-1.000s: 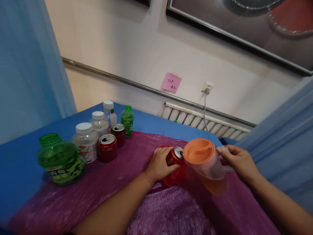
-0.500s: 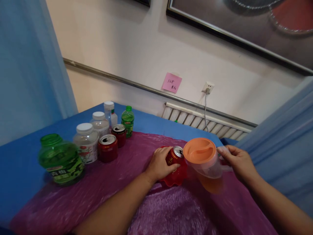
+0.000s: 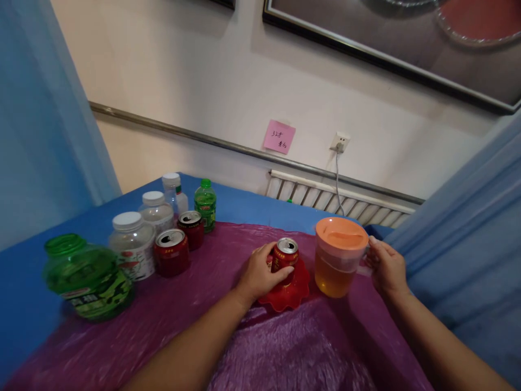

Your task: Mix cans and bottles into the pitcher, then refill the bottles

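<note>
My left hand point(image 3: 260, 274) is wrapped round an opened red drink can point(image 3: 281, 259), which stands nearly upright in a red scalloped dish point(image 3: 293, 290). To the right, my right hand point(image 3: 387, 266) grips the handle of a clear plastic pitcher point(image 3: 334, 271). The pitcher has an orange lid point(image 3: 341, 232) and amber liquid in its lower part. It is close to upright beside the dish, apart from the can. Whether its base touches the purple sheet point(image 3: 280, 353) is hard to tell.
At the left stand a large green bottle point(image 3: 91, 285), clear jars with white lids point(image 3: 132, 244), two more red cans point(image 3: 171, 255) and a small green bottle point(image 3: 205, 203). A blue cloth point(image 3: 244, 203) lies under the purple sheet. A radiator point(image 3: 301, 187) runs along the wall.
The pitcher has gone from tilted toward the can to nearly upright, its rim moving away from the can. The can, which leaned slightly, now stands straighter in my left hand.
</note>
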`<move>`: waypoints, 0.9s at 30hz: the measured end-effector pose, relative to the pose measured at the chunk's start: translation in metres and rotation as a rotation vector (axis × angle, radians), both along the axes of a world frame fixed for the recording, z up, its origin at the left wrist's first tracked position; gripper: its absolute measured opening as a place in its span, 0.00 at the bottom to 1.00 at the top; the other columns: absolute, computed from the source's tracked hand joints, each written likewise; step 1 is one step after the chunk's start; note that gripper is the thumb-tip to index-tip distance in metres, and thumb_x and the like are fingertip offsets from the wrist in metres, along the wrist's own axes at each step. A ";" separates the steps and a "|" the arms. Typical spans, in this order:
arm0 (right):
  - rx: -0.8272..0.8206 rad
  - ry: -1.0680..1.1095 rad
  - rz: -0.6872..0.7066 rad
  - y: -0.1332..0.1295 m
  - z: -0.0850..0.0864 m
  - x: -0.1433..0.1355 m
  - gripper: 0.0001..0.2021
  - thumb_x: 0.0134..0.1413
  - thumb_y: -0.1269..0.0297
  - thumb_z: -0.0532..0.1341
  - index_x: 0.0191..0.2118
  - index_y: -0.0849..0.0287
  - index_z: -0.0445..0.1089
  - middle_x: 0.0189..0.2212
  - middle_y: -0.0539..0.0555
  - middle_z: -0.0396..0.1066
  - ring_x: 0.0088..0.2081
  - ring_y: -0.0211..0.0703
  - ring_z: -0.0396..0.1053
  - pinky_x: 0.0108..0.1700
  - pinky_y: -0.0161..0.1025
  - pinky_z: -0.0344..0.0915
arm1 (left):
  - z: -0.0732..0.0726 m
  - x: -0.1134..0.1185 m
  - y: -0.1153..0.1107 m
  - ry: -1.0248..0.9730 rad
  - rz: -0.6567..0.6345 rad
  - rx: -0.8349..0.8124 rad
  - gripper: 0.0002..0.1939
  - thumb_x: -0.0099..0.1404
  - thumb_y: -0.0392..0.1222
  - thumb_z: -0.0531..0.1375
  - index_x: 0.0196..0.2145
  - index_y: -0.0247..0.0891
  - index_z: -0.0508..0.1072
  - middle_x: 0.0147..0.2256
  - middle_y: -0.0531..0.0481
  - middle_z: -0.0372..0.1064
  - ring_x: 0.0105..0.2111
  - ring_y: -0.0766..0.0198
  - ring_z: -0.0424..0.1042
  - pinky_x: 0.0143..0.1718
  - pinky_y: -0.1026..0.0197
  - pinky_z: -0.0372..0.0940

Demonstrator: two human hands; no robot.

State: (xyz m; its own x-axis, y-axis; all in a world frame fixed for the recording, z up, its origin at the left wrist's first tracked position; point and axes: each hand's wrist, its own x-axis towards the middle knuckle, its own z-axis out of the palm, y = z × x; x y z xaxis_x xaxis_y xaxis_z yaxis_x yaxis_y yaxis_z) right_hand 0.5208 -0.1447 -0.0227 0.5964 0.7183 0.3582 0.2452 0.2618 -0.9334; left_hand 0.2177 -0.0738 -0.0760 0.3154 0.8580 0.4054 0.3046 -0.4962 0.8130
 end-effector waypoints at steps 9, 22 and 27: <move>0.123 0.248 -0.093 0.008 -0.032 0.008 0.26 0.44 0.44 0.71 0.20 0.54 0.55 0.14 0.38 0.47 0.16 0.30 0.45 0.19 0.33 0.46 | -0.006 0.000 0.007 -0.027 -0.025 -0.030 0.32 0.54 0.45 0.71 0.56 0.40 0.70 0.53 0.42 0.76 0.52 0.50 0.75 0.55 0.47 0.69; 0.095 0.127 -0.278 -0.003 -0.050 0.015 0.22 0.52 0.41 0.65 0.30 0.59 0.71 0.25 0.48 0.69 0.27 0.38 0.66 0.32 0.37 0.65 | -0.004 0.002 0.009 0.049 0.004 0.039 0.34 0.52 0.48 0.73 0.55 0.39 0.73 0.54 0.39 0.75 0.53 0.47 0.75 0.56 0.43 0.68; 0.216 -0.030 -0.479 -0.027 -0.052 -0.004 0.21 0.53 0.49 0.66 0.47 0.57 0.68 0.50 0.57 0.70 0.53 0.51 0.68 0.57 0.50 0.64 | -0.005 0.002 0.009 0.053 0.008 0.032 0.35 0.52 0.49 0.73 0.56 0.38 0.72 0.54 0.38 0.74 0.55 0.46 0.73 0.58 0.41 0.67</move>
